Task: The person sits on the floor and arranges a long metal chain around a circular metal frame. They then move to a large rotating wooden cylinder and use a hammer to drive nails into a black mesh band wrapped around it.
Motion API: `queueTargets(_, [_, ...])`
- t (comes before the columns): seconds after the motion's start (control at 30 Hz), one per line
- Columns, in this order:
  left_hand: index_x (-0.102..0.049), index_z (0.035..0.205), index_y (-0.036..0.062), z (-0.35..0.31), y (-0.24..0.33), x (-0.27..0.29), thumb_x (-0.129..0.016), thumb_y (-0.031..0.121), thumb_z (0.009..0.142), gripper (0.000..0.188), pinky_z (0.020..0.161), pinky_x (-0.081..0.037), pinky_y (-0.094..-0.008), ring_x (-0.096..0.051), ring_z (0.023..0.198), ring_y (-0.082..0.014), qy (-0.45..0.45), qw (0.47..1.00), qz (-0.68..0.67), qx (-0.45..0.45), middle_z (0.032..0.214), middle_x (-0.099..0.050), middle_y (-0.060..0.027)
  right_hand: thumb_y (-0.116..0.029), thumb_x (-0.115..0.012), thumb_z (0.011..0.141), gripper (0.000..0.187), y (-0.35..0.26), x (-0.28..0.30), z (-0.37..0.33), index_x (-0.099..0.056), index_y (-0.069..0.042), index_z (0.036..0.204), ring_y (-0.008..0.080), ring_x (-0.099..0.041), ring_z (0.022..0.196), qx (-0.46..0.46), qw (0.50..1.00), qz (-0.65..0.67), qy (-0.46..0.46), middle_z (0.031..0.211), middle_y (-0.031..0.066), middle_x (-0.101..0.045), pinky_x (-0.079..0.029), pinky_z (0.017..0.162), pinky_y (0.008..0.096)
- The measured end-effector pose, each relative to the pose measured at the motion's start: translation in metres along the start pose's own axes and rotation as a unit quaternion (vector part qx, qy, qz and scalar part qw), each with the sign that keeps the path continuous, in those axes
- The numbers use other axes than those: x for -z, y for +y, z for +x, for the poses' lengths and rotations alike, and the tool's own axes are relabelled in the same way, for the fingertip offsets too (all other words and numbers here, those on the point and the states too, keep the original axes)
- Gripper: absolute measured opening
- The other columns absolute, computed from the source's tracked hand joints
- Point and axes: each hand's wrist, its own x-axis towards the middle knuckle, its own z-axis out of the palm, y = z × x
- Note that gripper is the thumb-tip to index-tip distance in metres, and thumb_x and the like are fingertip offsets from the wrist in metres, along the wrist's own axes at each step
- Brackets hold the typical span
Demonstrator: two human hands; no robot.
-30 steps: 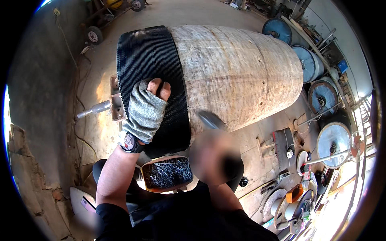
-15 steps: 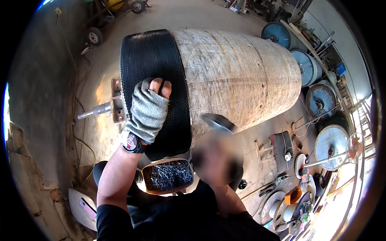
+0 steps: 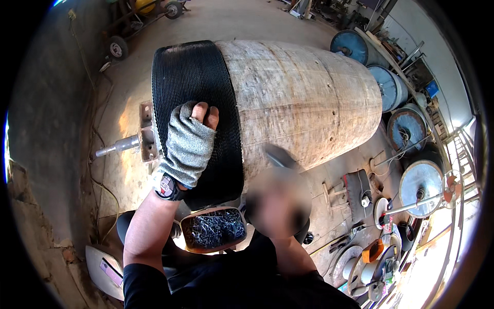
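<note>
A large wooden drum (image 3: 298,98) lies on its side before me, its left end covered by a ribbed black band (image 3: 190,67). My left hand (image 3: 191,141), in a grey glove with bare fingertips, rests on that band. Its fingers are curled closed, and whatever they may pinch is hidden. My right hand (image 3: 275,206) is blurred, just right of the band's near edge. From it sticks up the dark metal head of a hammer (image 3: 280,156), held in front of the bare wood; its handle cannot be made out. Below the drum, a tub (image 3: 186,242) holds many loose nails (image 3: 213,228).
A metal shaft (image 3: 117,146) juts from the drum's left end. Several blue-ended drums (image 3: 421,183) line the right wall. Spools (image 3: 347,262), an orange container (image 3: 372,251) and a fan (image 3: 452,189) stand at lower right. A phone (image 3: 110,271) lies on a pale surface at lower left.
The hammer's head has tilted and shifted slightly right relative to the drum. My left hand keeps its place on the black band. The whole view has shifted a little.
</note>
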Motion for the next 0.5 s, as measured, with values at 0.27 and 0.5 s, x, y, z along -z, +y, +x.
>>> queueTargets(0.27, [-0.065,0.110,0.0079,0.026,-0.002,0.014,-0.066,-0.003,0.069,0.043,0.078,-0.051,-0.0444,-0.061,0.092,-0.0334,-0.039,0.996,0.044,-0.066,0.108,-0.060,-0.0140,-0.012,-0.050,0.098,0.027,-0.016,0.036,0.012,-0.054,0.001,0.121,0.0237,-0.060,0.091,-0.027,0.989,0.123,-0.076,0.105,0.0157,-0.062,-0.047,0.077,0.0360])
queueTargets(0.5, [-0.059,0.119,0.0057,0.040,0.007,0.027,-0.063,-0.008,0.072,0.049,0.072,-0.052,-0.0413,-0.061,0.081,-0.0305,-0.011,0.999,0.001,-0.042,0.100,-0.062,-0.0130,-0.016,-0.065,0.090,0.023,0.019,-0.008,-0.021,-0.049,-0.001,0.098,0.0415,-0.062,0.063,-0.141,0.984,-0.003,-0.107,0.075,0.0203,-0.063,-0.050,0.056,0.0477])
